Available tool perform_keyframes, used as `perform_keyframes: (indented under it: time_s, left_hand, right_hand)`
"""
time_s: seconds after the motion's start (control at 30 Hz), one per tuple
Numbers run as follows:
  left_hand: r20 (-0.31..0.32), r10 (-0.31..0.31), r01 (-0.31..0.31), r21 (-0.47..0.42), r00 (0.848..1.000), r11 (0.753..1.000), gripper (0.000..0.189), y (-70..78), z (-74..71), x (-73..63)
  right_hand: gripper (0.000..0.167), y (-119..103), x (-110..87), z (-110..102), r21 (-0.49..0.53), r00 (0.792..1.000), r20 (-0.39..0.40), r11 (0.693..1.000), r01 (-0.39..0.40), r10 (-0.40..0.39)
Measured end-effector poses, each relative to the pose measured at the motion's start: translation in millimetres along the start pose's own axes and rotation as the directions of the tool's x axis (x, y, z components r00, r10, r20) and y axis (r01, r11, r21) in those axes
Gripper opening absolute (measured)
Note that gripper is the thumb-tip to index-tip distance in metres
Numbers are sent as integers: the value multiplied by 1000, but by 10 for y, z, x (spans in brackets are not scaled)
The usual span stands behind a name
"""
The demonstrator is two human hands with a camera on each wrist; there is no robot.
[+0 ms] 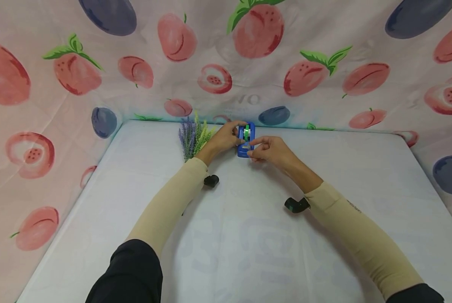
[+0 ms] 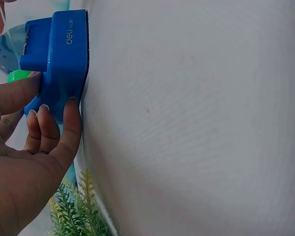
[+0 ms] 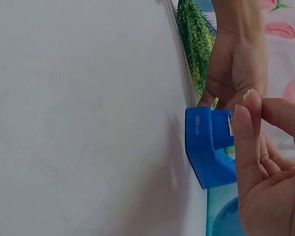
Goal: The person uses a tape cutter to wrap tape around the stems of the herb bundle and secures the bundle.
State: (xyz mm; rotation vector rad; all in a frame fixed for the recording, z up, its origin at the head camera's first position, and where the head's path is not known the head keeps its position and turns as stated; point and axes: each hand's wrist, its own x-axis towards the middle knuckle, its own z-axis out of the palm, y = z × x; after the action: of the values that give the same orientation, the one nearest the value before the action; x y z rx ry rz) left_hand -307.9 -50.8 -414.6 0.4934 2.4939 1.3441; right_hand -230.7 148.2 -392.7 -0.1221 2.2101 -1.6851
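A blue tape dispenser point(image 1: 243, 153) marked "deli" stands on the white table, with a green core point(image 1: 247, 133) in its roll. From its left side my left hand point(image 1: 223, 139) grips the body; in the left wrist view the thumb and fingertips of that hand press on the blue casing point(image 2: 69, 54). My right hand point(image 1: 273, 150) is at the front right of the dispenser, thumb and forefinger pinched together near the toothed cutter. A faint clear strip of tape point(image 2: 9, 30) runs up to those fingers. The right wrist view shows the pinching right hand point(image 3: 270, 162) partly covering the dispenser point(image 3: 199, 147).
Artificial purple flowers point(image 1: 188, 138) and yellow-green sprigs point(image 1: 203, 135) lie at the back, left of the dispenser. Behind the white tabletop point(image 1: 233, 235) hangs a fruit-print cloth point(image 1: 218, 42). Black wrist cameras stick out under both sleeves.
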Motion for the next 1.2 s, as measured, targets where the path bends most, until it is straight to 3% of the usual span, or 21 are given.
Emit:
perform_keyframes:
  time_s: [0.37,0.6,1.2]
  left_hand:
    - [3,-5,5,-6,1000,1000,61,18,-9,-16]
    - [3,2,-2,0,1000,1000,61,18,-10,-28]
    - [48,5,-4,-25,999,1000,64,2,-44,-37]
  right_hand:
    - [47,7,-37,-5,60,995,44,994,-94,92]
    - [36,-10,-91,-15,24,985,84,988,-155,152]
    - [31,19,-153,-3,16,988,100,993,-121,119]
